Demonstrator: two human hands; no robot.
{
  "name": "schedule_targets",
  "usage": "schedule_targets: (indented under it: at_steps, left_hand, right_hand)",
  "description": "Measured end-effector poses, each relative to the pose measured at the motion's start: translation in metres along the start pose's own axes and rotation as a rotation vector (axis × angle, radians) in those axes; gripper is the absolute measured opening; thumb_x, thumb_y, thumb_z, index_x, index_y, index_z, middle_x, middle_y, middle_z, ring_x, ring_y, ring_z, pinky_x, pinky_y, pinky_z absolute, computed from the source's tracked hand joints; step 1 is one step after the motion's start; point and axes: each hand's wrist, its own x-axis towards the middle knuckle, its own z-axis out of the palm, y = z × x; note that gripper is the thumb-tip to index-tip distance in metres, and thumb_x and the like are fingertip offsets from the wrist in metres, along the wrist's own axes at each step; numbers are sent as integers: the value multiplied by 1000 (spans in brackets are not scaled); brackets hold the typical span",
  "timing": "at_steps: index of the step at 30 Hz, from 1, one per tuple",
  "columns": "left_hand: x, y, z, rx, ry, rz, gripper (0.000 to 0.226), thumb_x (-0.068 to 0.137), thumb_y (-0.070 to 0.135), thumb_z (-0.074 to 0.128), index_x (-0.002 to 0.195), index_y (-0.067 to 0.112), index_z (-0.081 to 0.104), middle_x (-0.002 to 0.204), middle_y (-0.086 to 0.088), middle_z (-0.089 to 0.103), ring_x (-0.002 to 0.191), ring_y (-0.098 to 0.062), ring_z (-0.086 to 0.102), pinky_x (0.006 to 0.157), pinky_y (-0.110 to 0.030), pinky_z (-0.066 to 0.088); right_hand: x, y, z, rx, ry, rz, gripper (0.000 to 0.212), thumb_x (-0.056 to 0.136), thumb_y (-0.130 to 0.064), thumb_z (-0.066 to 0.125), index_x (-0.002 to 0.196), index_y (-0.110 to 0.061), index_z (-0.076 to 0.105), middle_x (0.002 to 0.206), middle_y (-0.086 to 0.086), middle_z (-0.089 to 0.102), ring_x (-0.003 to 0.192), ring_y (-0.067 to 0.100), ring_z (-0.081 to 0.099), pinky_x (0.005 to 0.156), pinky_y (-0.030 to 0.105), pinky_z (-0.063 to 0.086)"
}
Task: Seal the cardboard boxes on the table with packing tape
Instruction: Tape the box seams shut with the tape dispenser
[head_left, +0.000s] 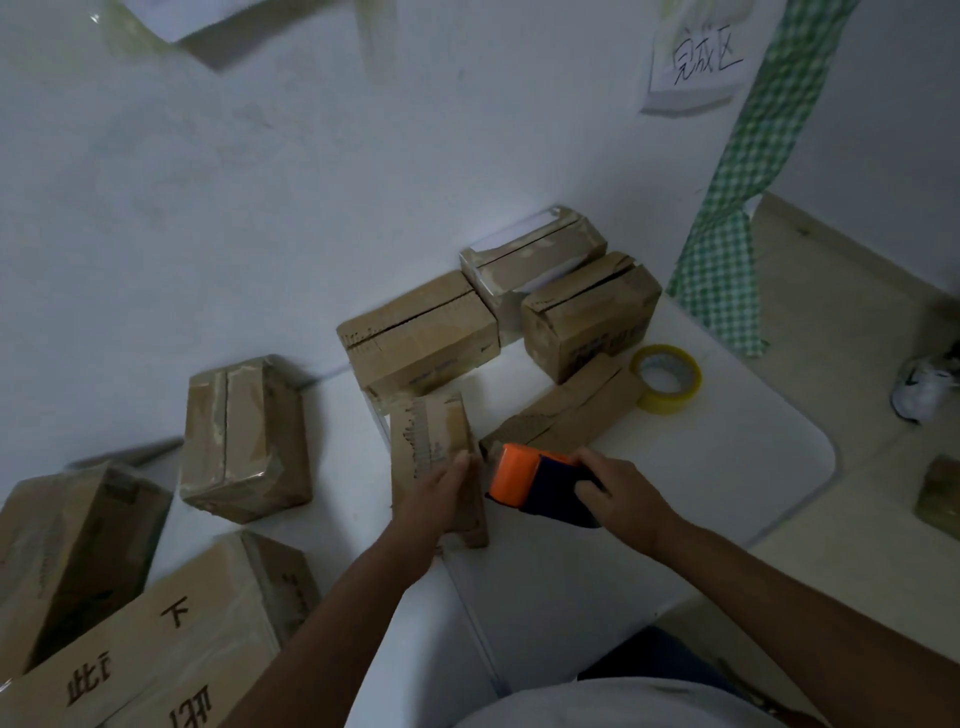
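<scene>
A small box (434, 457) is being held down by the flat left hand (436, 493). The tape gun (540, 483) is being gripped by the right hand (618, 493). The box should be kept still while tape is being pulled straight over its seam.

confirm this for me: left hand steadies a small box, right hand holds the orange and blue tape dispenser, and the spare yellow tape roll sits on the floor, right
Not quite. In the head view the yellow tape roll sits on the white table, not the floor. The rest holds: left hand steadies the small box, right hand holds the tape dispenser.
</scene>
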Motion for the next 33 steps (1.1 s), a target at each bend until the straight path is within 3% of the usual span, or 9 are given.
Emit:
schedule_targets:
  at_steps: [4, 10, 15, 19, 24, 28, 33]
  left_hand:
    - [-9, 7, -4, -172, -47, 18, 40, 103, 45, 41, 114, 23, 73, 116, -1, 72, 113, -18, 64, 103, -38, 47]
    - [-12, 2, -15, -255, -20, 16, 21, 97, 24, 60, 105, 13, 75, 105, -14, 74, 104, -32, 68, 93, -43, 53]
    - [-16, -6, -21, -335, -18, -13, 21, 96, 18, 60, 106, 5, 72, 104, -18, 73, 98, -30, 70, 91, -42, 56]
    - [-23, -12, -24, -351, 48, 6, 18, 96, 17, 58, 98, 8, 73, 98, -13, 75, 90, -23, 72, 77, -29, 58]
    - [-30, -25, -29, -379, 132, 1, 18, 96, 12, 58, 101, 0, 71, 91, -14, 74, 84, -23, 69, 77, -29, 54]
    - [-39, -51, -72, -513, 400, -54, 12, 94, 3, 60, 96, 1, 72, 75, -7, 70, 71, -15, 62, 70, -20, 55]
    - [-46, -83, -82, -447, 387, -152, 13, 93, 15, 65, 98, 5, 71, 82, -5, 70, 76, -17, 63, 73, -28, 50]
  right_hand:
    - [9, -12, 1, -8, -24, -12, 23, 100, -29, 49, 85, -12, 54, 73, 7, 60, 63, 18, 57, 55, 26, 36]
    - [18, -26, 1, -96, -84, -31, 35, 98, -42, 48, 85, -10, 56, 73, 7, 61, 64, 20, 59, 58, 36, 44]
    - [25, -41, 6, -169, -143, -12, 36, 91, -61, 47, 71, -31, 51, 62, -8, 54, 54, 2, 51, 53, 19, 34]
    - [29, -50, 5, -284, -160, -67, 44, 90, -66, 42, 65, -29, 45, 60, -8, 50, 51, 3, 47, 51, 19, 32]
    - [30, -50, 5, -412, -213, -126, 66, 73, -85, 27, 69, -22, 47, 63, -3, 51, 53, 8, 46, 50, 24, 32]
    - [31, -27, -2, -587, -230, -130, 78, 69, -89, 19, 76, -20, 54, 67, -4, 54, 58, 8, 50, 50, 24, 32]
    - [36, -10, -1, -616, -192, -101, 84, 61, -94, 12, 71, -21, 52, 65, -5, 54, 57, 8, 51, 50, 25, 33]
